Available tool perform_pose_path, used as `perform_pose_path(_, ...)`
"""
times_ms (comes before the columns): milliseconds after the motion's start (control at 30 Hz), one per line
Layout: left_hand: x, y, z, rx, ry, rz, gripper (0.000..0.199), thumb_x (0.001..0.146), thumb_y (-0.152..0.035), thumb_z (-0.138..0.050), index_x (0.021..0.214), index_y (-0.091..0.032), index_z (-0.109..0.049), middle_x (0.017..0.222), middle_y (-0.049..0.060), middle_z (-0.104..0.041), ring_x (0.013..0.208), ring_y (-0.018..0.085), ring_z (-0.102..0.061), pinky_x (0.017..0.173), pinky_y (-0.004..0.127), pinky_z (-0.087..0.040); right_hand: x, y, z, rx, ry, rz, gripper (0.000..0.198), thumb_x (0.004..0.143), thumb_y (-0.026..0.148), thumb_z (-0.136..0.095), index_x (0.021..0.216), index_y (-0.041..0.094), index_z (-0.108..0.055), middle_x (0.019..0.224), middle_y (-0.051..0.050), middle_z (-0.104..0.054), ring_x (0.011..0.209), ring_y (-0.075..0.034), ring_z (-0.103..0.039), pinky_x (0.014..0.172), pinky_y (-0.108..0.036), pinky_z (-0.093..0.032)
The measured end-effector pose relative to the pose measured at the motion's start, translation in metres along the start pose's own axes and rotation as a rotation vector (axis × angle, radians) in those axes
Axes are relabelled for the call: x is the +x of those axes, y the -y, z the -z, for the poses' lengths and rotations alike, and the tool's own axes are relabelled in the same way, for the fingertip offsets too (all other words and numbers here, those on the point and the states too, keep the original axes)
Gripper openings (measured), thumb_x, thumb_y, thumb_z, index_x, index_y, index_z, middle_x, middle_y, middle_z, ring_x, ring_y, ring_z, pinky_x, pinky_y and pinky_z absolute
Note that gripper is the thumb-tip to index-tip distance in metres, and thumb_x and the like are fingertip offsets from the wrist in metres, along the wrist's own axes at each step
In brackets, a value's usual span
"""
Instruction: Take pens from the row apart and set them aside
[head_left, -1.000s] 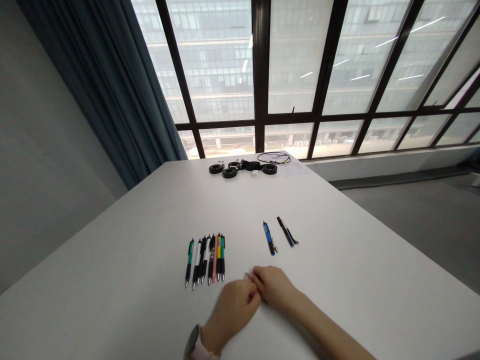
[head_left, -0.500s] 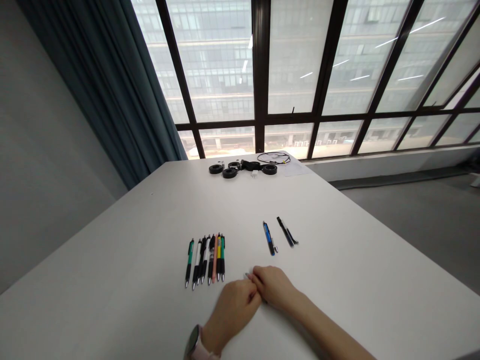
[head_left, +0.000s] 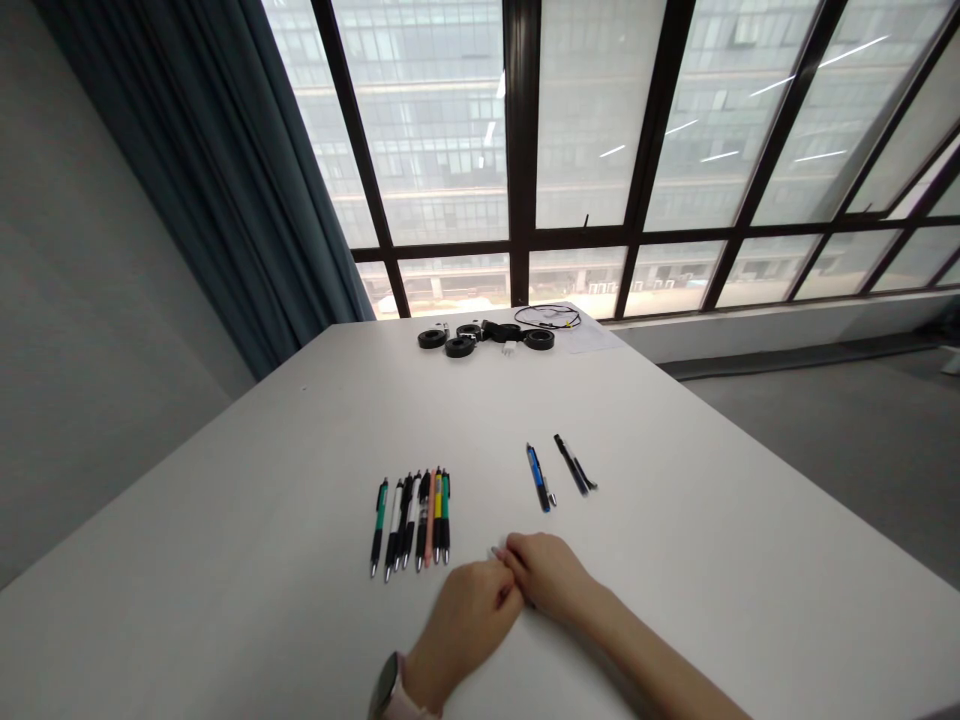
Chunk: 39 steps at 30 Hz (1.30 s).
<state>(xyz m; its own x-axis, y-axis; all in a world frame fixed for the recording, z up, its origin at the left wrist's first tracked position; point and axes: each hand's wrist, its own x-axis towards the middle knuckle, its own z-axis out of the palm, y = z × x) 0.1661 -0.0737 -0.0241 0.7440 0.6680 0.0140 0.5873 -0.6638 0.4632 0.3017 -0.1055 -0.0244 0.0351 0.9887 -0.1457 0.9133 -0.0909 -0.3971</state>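
My left hand (head_left: 474, 607), with a pink-strapped watch at its wrist, is closed low over the table. My right hand (head_left: 550, 572) is closed against its fingertips. Between them they grip a pen, mostly hidden; its greyish tip (head_left: 494, 551) pokes out at the far side and a dark bit shows beneath the fingers. Left of my hands lies a row of several pens (head_left: 411, 522) with green, white, black, pink and yellow barrels. Beyond my right hand rest a blue pen (head_left: 538, 478) with a small silver piece (head_left: 553, 499) by it, and some black pen parts (head_left: 574, 464).
At the far end of the white table (head_left: 300, 450) sit several black tape-like rolls (head_left: 460, 346), a small white plug (head_left: 509, 348) and a coiled black cable (head_left: 547, 317) on paper. A blue curtain (head_left: 247, 180) and windows stand behind.
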Motion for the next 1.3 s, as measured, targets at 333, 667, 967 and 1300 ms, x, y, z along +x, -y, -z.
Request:
perform_pose_path(333,0.004,0.015,0.017,0.169,-0.150,0.006,0.022,0.085,-0.019,-0.041,0.067,-0.020,-0.054,0.068,0.001,-0.061,0.065,0.015,-0.056,0.059,0.026,-0.036,0.000,0.000,0.010,0.102,-0.041,-0.044,0.036,0.096,0.034,-0.034,0.085,0.019,-0.065,0.083,-0.007,-0.071,0.075,-0.017,-0.063,0.060,-0.025,-0.030)
perform_pose_path(667,0.014,0.066,0.016,0.541,-0.571,0.143,0.032,0.085,-0.029,-0.050,0.113,-0.015,-0.058,0.124,0.017,-0.055,0.113,0.031,-0.051,0.091,0.044,-0.042,0.000,-0.001,0.010,0.133,-0.054,-0.047,0.036,0.095,0.037,-0.036,0.080,0.019,-0.064,0.075,-0.004,-0.069,0.068,-0.015,-0.059,0.056,-0.025,-0.027)
perform_pose_path(967,0.016,0.077,0.005,0.589,-0.569,0.147,0.044,0.088,-0.037,-0.046,0.121,-0.009,-0.054,0.134,0.023,-0.049,0.123,0.033,-0.045,0.100,0.049,-0.035,0.000,0.000,0.009,0.131,-0.054,-0.037,0.036,0.095,0.036,-0.036,0.080,0.019,-0.064,0.076,-0.005,-0.069,0.068,-0.016,-0.060,0.056,-0.025,-0.026)
perform_pose_path(1300,0.021,0.072,0.006,0.624,-0.526,0.088,0.037,0.086,-0.025,-0.043,0.118,-0.012,-0.058,0.140,0.017,-0.045,0.126,0.031,-0.043,0.102,0.050,-0.032,-0.001,0.000,0.010,0.122,-0.056,-0.044,0.035,0.095,0.036,-0.037,0.080,0.019,-0.064,0.076,-0.004,-0.069,0.069,-0.016,-0.061,0.056,-0.026,-0.026)
